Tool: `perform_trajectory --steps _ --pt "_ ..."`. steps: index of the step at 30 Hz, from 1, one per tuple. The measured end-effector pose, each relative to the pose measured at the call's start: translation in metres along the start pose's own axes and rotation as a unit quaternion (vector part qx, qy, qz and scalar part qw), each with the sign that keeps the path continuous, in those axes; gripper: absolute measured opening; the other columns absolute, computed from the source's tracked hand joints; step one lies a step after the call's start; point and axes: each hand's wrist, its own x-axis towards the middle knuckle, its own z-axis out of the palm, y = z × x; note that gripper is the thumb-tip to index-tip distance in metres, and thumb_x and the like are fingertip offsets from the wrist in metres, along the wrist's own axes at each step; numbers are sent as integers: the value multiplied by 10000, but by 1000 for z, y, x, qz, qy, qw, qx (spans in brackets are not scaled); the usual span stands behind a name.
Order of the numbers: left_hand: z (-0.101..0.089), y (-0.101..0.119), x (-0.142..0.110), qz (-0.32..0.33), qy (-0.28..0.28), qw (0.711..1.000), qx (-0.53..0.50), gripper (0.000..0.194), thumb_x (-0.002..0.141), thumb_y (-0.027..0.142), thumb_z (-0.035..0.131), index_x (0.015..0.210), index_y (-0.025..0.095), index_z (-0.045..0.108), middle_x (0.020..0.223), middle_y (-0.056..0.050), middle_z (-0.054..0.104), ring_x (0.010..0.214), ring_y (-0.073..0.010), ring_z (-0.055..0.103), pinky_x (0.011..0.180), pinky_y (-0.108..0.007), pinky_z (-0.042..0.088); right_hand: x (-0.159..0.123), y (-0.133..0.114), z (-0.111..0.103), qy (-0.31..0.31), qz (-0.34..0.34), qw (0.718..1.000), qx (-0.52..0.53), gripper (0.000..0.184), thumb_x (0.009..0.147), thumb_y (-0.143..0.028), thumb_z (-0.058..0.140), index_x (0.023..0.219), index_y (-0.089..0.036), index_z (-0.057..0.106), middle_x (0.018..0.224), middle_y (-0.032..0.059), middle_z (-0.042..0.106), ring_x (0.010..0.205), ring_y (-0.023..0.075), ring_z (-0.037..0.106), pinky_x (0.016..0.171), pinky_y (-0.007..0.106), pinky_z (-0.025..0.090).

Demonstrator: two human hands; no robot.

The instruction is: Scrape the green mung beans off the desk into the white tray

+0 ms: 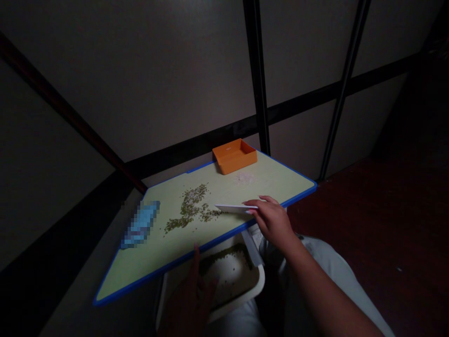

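Note:
My right hand (271, 219) pinches a flat white card (233, 208) and holds it edge-down on a pale yellow board with a blue rim (147, 262). The card's tip touches a scattered heap of small green grains (192, 209) in the board's middle. Below the board's near edge, my left hand (194, 285) grips the rim of a white tray (254, 290) that holds more green grains. Only the thumb and part of the left palm show, in deep shadow.
An orange open box (234, 155) stands at the board's far edge, with a small patch of whitish grains (243, 178) just in front of it. A blurred blue item (141, 223) lies on the board's left. Dark floor lies to the right, wall panels behind.

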Motion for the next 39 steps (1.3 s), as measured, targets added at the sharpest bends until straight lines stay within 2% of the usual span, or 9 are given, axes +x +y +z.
perform_trajectory --steps 4,19,28,33,39 --pt "0 0 0 5 -5 1000 -2 860 897 625 285 1568 149 33 737 25 618 658 -177 591 643 -302 426 1 -2 -1 -15 -10 999 34 198 966 -184 492 1018 -237 676 954 48 797 838 205 742 968 429 507" --pt "0 1 -2 10 -1 1000 -18 832 898 598 321 1569 171 80 862 -11 694 765 -192 660 699 -315 470 5 -20 -4 -41 -57 989 129 195 1001 -228 472 992 -229 667 914 50 790 826 196 724 848 364 543" --pt "-2 8 -6 8 22 1000 -19 809 896 570 362 1567 187 120 770 21 637 696 -183 610 663 -313 431 4 -24 -8 -44 -60 986 152 190 995 -225 493 1012 -223 682 915 59 788 848 202 716 822 358 553" --pt "-3 11 -6 11 24 999 -27 816 891 577 355 1562 165 142 745 25 627 695 -180 613 669 -312 438 3 -19 -11 -34 -41 985 167 200 979 -214 513 1040 -224 703 928 69 785 861 210 718 799 348 558" --pt "-4 16 -9 8 28 999 -26 775 912 544 345 1558 160 158 743 18 632 698 -173 613 671 -309 428 4 -17 -14 -36 7 991 131 217 970 -206 505 1039 -207 710 954 81 786 864 215 728 771 333 561"
